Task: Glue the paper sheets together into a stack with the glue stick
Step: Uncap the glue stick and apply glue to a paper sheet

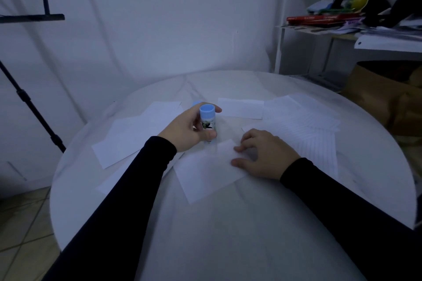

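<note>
My left hand (189, 130) grips a glue stick (207, 118) with a light blue end up, held upright with its lower end near the table. A white paper sheet (205, 175) lies in front of me, and my right hand (265, 154) rests on its right part with fingers spread, pressing it flat. More white sheets lie to the left (127, 137), at the back (242, 108), and several lined ones fan out at the right (312, 125). A light blue cap (196, 103) peeks out behind my left hand.
The round white table (228, 223) stands against a white wall. A black tripod leg (34, 109) rises at the left. A cluttered shelf (365, 23) and a brown paper bag (383, 96) stand at the right, beyond the table's edge.
</note>
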Motion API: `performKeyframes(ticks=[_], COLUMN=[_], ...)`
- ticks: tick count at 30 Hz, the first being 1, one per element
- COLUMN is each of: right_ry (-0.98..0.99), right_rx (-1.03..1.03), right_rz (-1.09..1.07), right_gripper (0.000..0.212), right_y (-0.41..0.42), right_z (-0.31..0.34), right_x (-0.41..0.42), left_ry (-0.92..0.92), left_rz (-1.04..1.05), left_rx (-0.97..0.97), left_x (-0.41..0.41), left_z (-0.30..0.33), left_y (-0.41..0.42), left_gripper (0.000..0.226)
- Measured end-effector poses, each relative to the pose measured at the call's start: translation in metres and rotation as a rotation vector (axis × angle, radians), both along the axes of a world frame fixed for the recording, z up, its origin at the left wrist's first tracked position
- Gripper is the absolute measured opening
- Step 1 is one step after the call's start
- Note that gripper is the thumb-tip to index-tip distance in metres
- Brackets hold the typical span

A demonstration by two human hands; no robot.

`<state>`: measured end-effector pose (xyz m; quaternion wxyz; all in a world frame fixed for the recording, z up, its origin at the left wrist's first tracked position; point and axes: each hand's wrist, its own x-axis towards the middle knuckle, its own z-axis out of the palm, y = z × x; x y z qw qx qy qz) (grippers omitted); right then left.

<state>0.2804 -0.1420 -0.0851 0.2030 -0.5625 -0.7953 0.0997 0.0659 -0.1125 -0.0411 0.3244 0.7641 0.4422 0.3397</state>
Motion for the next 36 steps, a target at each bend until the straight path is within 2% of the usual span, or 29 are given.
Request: performKeyframes(ticks=[9, 36], right_ry=[0.029, 0.072], right_rx=[0.010, 0.046], right_rz=[-0.001, 0.023], right_gripper=[0.040, 0.037], right_y=[0.002, 0.005], right_z=[-0.004, -0.010], right_x=[0.001, 0.004], left_ry=[0.041, 0.004], left_rz=[0.038, 0.114], left_rx=[-0.006, -0.006], left_x=[-0.014, -0.058], left_z=[0.000, -0.002], left_y=[-0.012, -0.041], left_gripper=[0.041, 0.035])
